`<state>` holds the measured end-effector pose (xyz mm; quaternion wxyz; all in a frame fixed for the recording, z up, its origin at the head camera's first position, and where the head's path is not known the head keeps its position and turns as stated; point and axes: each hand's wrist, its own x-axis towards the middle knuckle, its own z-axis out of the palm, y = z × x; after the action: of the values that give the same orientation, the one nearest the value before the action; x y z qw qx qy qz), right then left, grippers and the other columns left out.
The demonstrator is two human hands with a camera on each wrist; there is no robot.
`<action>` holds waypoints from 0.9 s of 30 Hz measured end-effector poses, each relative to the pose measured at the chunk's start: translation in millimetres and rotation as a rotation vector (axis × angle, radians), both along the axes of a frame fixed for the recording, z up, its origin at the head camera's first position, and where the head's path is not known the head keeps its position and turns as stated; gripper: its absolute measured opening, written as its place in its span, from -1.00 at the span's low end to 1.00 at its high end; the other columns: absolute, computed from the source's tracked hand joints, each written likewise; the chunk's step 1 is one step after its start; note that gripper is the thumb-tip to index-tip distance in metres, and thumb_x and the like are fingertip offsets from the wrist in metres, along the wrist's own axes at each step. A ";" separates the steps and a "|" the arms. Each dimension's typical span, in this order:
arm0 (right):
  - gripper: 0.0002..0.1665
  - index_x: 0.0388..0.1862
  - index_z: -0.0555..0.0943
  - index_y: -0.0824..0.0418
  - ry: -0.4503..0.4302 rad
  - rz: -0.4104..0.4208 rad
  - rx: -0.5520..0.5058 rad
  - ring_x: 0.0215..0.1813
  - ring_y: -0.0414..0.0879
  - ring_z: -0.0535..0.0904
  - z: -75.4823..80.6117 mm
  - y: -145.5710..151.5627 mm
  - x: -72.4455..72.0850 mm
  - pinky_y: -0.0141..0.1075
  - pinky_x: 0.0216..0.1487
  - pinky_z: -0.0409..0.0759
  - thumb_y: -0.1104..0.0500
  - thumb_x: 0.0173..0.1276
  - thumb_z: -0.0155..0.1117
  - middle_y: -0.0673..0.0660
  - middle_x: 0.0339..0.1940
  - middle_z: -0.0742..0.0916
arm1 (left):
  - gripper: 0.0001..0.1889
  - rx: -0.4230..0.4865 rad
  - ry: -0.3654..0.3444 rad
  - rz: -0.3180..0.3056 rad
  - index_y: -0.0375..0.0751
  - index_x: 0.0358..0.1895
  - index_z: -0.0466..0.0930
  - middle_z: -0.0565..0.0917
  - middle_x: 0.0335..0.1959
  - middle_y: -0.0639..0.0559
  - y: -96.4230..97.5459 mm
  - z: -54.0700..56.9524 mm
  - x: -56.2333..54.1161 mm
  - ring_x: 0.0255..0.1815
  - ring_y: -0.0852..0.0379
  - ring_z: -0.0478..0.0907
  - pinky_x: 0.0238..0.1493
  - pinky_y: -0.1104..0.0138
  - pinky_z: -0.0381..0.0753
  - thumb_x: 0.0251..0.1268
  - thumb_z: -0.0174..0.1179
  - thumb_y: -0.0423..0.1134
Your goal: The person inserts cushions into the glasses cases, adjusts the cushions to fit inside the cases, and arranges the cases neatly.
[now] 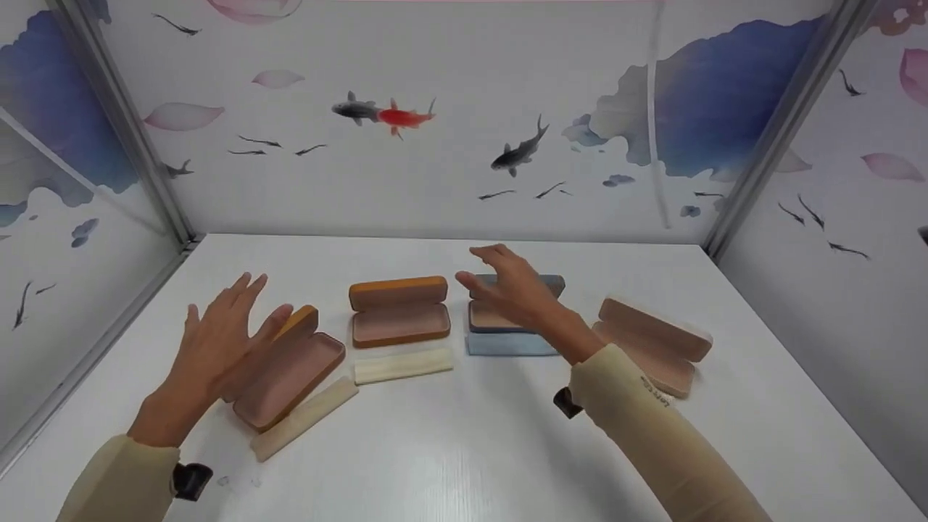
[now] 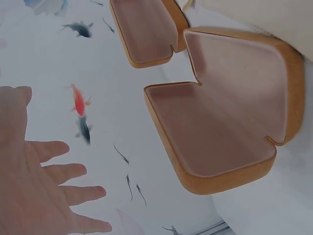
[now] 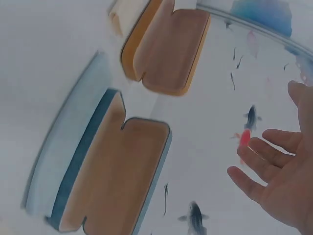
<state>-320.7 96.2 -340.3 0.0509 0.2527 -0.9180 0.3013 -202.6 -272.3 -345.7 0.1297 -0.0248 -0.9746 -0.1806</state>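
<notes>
My left hand point(image 1: 214, 344) hovers over the leftmost orange glasses case point(image 1: 290, 384), fingers spread and nothing held. That case stands with its lid up, showing a bare pink lining; a folded cream cloth point(image 1: 304, 419) lies along its near side. My right hand point(image 1: 511, 290) is held above the blue glasses case point(image 3: 124, 171), palm bare and fingers loosely bent. A folded light blue cloth point(image 1: 511, 344) lies directly in front of the blue case, which my hand and wrist partly cover in the head view. The left wrist view shows the left hand point(image 2: 44, 191) apart from the cases.
Between the hands stands another orange glasses case point(image 1: 401, 326), lid raised, with a folded cream cloth point(image 1: 404, 366) before it. A pinkish-beige case point(image 1: 652, 337) sits at the right, partly behind my right forearm. Printed panels point(image 1: 435, 188) wall the white table point(image 1: 435, 449) at back and sides.
</notes>
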 end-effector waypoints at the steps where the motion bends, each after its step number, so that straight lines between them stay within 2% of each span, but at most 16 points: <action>1: -0.25 0.48 0.38 0.20 -0.014 0.017 -0.037 0.44 0.13 0.45 -1.5 -5.4 1.7 0.05 0.42 0.46 -0.21 0.50 0.13 0.22 0.42 0.51 | -0.18 0.015 0.021 0.010 -0.33 0.54 0.14 0.16 0.54 -0.45 0.1 -1.2 4.3 0.52 -0.48 0.10 0.37 -0.52 -0.13 0.51 -0.13 0.28; 4: -0.37 0.40 0.47 0.21 -0.049 0.049 -0.146 0.34 0.09 0.55 -7.1 -22.3 7.5 -0.01 0.29 0.58 -0.11 0.51 0.18 0.21 0.32 0.59 | -0.26 0.106 0.077 0.040 -0.36 0.48 0.25 0.27 0.48 -0.46 -0.6 -5.6 16.2 0.48 -0.47 0.20 0.38 -0.46 0.05 0.54 -0.09 0.20; 7: -0.43 0.34 0.53 0.19 -0.099 0.076 -0.224 0.25 0.05 0.61 -15.0 -38.5 12.9 -0.04 0.20 0.63 -0.09 0.49 0.20 0.17 0.24 0.65 | -0.33 0.225 0.105 0.078 -0.38 0.43 0.31 0.33 0.44 -0.46 -2.1 -10.4 28.0 0.44 -0.47 0.25 0.33 -0.39 0.23 0.56 -0.08 0.13; 12: -0.50 0.24 0.61 0.16 -0.197 0.139 -0.295 0.09 -0.04 0.66 -33.0 -63.8 19.0 -0.18 0.03 0.68 -0.10 0.48 0.22 0.10 0.08 0.73 | -0.38 0.384 0.143 0.188 -0.40 0.38 0.36 0.40 0.36 -0.46 -4.0 -21.1 45.4 0.38 -0.42 0.33 0.23 -0.30 0.39 0.59 -0.10 0.08; 15: -0.54 0.21 0.64 0.15 -0.241 0.162 -0.320 -0.02 -0.08 0.67 -41.8 -76.9 22.0 -0.23 -0.03 0.69 -0.07 0.47 0.24 0.11 0.01 0.75 | -0.41 0.420 0.158 0.268 -0.39 0.36 0.39 0.44 0.31 -0.45 -4.7 -27.4 52.3 0.32 -0.38 0.39 0.19 -0.26 0.45 0.60 -0.12 0.06; 21: -0.59 0.15 0.67 0.21 -0.326 0.176 -0.379 -0.12 0.00 0.71 -55.4 -101.9 29.0 -0.04 -0.06 0.74 0.02 0.45 0.29 0.16 -0.10 0.76 | -0.38 0.462 0.096 0.394 -0.41 0.36 0.39 0.45 0.27 -0.42 -11.6 -42.2 63.3 0.25 -0.36 0.45 0.18 -0.20 0.51 0.63 -0.21 0.08; 27: -0.69 0.06 0.72 0.24 -0.402 0.196 -0.381 -0.09 0.13 0.72 -70.5 -124.7 33.4 -0.21 -0.17 0.75 0.12 0.43 0.32 0.15 -0.16 0.78 | -0.36 0.506 -0.010 0.484 -0.46 0.36 0.37 0.46 0.27 -0.44 -20.6 -58.7 66.5 0.26 -0.35 0.43 0.17 -0.16 0.54 0.63 -0.23 0.08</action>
<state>-287.3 -28.5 -410.9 -0.1150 0.2611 -0.8079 0.5157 -136.0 -292.9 -404.4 0.1661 0.2408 -0.8772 -0.3808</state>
